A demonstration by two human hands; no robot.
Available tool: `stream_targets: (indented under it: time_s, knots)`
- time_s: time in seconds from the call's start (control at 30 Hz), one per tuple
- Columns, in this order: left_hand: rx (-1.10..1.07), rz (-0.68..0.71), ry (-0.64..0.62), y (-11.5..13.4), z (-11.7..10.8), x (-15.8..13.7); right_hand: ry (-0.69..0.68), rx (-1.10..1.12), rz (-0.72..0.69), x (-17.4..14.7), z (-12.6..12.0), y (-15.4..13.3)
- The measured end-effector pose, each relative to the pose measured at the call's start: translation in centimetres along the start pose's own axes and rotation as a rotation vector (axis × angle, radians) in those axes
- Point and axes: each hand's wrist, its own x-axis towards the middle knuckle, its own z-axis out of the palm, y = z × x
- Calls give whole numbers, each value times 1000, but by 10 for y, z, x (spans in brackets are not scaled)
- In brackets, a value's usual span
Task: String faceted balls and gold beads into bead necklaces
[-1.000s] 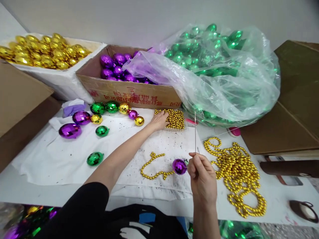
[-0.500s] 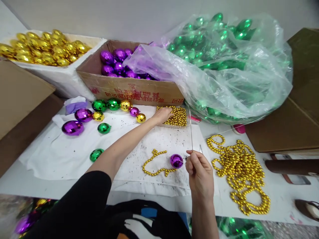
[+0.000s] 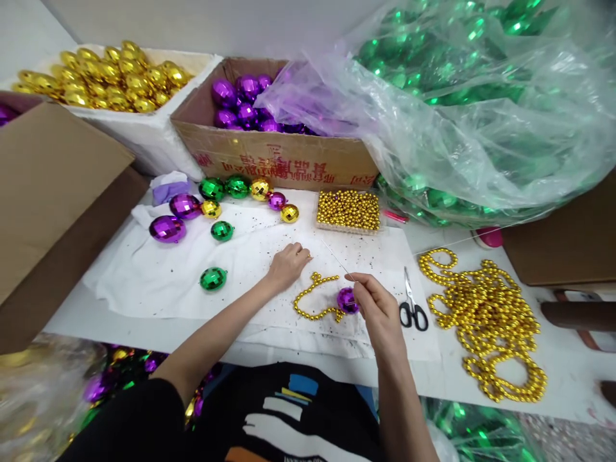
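My left hand [image 3: 289, 264] is closed in a pinch over the white cloth [image 3: 260, 256], with a small gold bead [image 3: 309, 256] at its fingertips. Between thumb and forefinger, my right hand [image 3: 378, 301] grips a long thin needle [image 3: 335, 258], its free end pointing up and left towards the left hand. A faceted purple ball [image 3: 347, 299] lies just beside the right fingers, partly hidden by them. Joined to its left is a short string of gold beads [image 3: 308, 313]. Beyond both hands sits a clear box of loose gold beads [image 3: 347, 212].
Scissors [image 3: 411, 305] and a heap of gold bead strands [image 3: 500, 314] lie to the right. Faceted balls, including a green one [image 3: 213, 279], rest at left. Behind stand a carton [image 3: 279, 154] of purple balls, a white box [image 3: 144, 138] of gold ones and a plastic bag [image 3: 481, 147] of green ones.
My left hand has come out of the bead box towards me, a bead at its fingertips. My right hand has tilted the needle from upright to leaning left. The camera view has shifted.
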Motion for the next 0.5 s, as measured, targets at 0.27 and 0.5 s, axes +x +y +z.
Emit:
stream_targets:
  time_s: [0.27, 0.5]
  knots:
    - [-460, -96, 230, -5, -14, 2, 48, 72, 50, -11, 8, 9]
    - [-629, -165, 224, -10, -13, -3, 34, 51, 103, -23, 15, 18]
